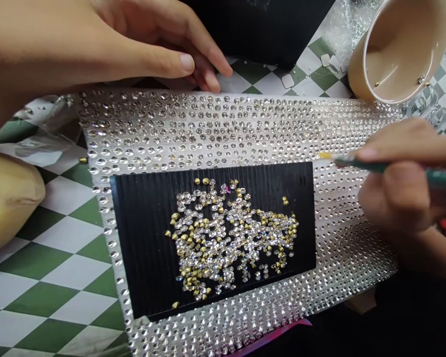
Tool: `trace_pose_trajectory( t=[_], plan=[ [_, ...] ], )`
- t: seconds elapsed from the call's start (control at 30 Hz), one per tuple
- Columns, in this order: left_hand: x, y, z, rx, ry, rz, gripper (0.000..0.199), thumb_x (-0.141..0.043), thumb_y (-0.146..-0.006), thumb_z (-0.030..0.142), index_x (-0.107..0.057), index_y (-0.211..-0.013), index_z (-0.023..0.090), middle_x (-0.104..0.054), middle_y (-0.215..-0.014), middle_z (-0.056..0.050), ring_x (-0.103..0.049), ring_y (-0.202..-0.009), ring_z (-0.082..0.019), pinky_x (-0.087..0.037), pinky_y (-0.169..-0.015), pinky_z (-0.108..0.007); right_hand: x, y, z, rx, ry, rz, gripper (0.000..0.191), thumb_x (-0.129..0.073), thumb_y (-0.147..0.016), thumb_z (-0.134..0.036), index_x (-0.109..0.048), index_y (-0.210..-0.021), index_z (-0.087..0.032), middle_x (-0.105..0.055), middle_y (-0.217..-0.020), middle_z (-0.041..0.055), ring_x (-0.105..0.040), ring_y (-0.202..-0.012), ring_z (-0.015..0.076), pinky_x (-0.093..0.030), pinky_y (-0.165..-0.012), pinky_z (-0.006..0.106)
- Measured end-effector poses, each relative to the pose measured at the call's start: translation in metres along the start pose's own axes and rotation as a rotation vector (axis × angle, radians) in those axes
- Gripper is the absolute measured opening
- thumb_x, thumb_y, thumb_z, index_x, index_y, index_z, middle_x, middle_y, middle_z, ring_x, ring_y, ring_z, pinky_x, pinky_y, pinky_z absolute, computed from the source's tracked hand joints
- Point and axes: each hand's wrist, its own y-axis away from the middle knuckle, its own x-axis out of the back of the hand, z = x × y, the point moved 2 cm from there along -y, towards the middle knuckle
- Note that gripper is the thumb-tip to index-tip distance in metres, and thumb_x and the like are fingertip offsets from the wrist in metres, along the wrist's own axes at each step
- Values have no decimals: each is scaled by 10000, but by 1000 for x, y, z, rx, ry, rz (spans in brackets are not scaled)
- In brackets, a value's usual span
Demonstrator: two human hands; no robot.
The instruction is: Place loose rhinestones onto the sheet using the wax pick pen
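Observation:
My right hand (405, 183) grips a green pencil-like tool with a yellow tip (375, 162), its point over a pale sheet studded with rows of rhinestones (208, 131). Along the sheet's far edge lies my left hand (159, 42), thumb and fingers stretched out and apart, with nothing visible in them. Between the two hands and nearer me, a ribbed black tray (144, 248) rests on the sheet. Loose rhinestones (234, 233) are heaped across it, some with clear faces up, others with gold pointed backs up.
A beige cup (357, 74) with a few stones inside tilts at the top right. Behind the sheet sits a black panel (260, 29). A yellowish rounded object (11, 201) is at the left, on a green-and-white diamond tablecloth (59, 277). Clear plastic (338, 29) lies beside the cup.

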Motion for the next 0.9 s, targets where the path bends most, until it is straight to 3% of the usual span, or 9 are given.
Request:
trace_pose_trajectory(
  t=[0.03, 0.1, 0.17, 0.3, 0.4, 0.53, 0.73, 0.9],
  plan=[
    [-1, 0, 0, 2, 17, -1, 689, -679, -773, 736, -721, -1156, 165, -709, -1026, -58, -708, -1040, -333, -498, -1024, -636, -2, -2, 8, 2, 24, 42, 203, -567, -861, -251, -766, -834, -272, -679, -654, -81, -634, -533, 85, -532, -515, 236],
    [-1, 0, 0, 2, 19, -4, 637, -674, -790, 694, -721, -1159, 176, -714, -1029, -47, -714, -1028, -325, -501, -1010, -636, -5, -3, 20, 9, 54, 287, 195, -601, -868, -174, -784, -872, -240, -714, -714, -42, -649, -595, 113, -560, -573, 287],
    [-1, 0, -1, 2, -15, -15, 568, -651, -813, 648, -722, -1159, 203, -719, -1047, -27, -719, -1020, -308, -478, -1025, -649, -11, -2, 26, 62, 35, 346, 142, -647, -868, -176, -772, -879, -244, -715, -717, -26, -651, -618, 144, -571, -625, 339],
    [0, 0, -3, -10, -33, -17, 506, -630, -822, 598, -724, -1154, 227, -724, -1062, -14, -721, -1008, -295, -460, -1031, -662, -16, 2, 28, -78, 62, 230, 204, -594, -930, -175, -757, -898, -293, -736, -799, -2, -679, -703, 202, -548, -670, 406],
    [1, 0, -2, -16, -24, -12, 495, -635, -821, 567, -720, -1167, 223, -722, -1052, -11, -713, -1041, -302, -482, -1030, -631, -14, 5, 22, 52, -30, 211, 200, -635, -861, -145, -779, -911, -274, -747, -770, 1, -649, -615, 206, -508, -591, 413],
    [-1, 0, 0, -7, 1, -16, 528, -652, -810, 579, -722, -1159, 189, -714, -1033, -28, -712, -1048, -324, -491, -1017, -636, -15, 5, 25, -55, -16, 103, 248, -582, -909, -143, -771, -974, -289, -767, -877, 14, -686, -735, 200, -549, -675, 395],
    [-3, 0, -1, -10, -23, -3, 545, -641, -803, 612, -722, -1157, 205, -717, -1035, -22, -715, -1033, -325, -482, -1006, -656, -22, -2, 32, 156, -41, 191, 177, -639, -774, -90, -764, -823, -204, -752, -717, 6, -659, -568, 146, -505, -516, 308],
    [1, 0, -3, -4, -72, -4, 531, -632, -799, 623, -735, -1127, 218, -726, -1032, -21, -722, -1030, -338, -460, -1019, -684, -22, -2, 35, 117, -33, 196, 170, -626, -772, -104, -758, -807, -205, -748, -708, 4, -652, -575, 137, -501, -512, 295]
  ],
)
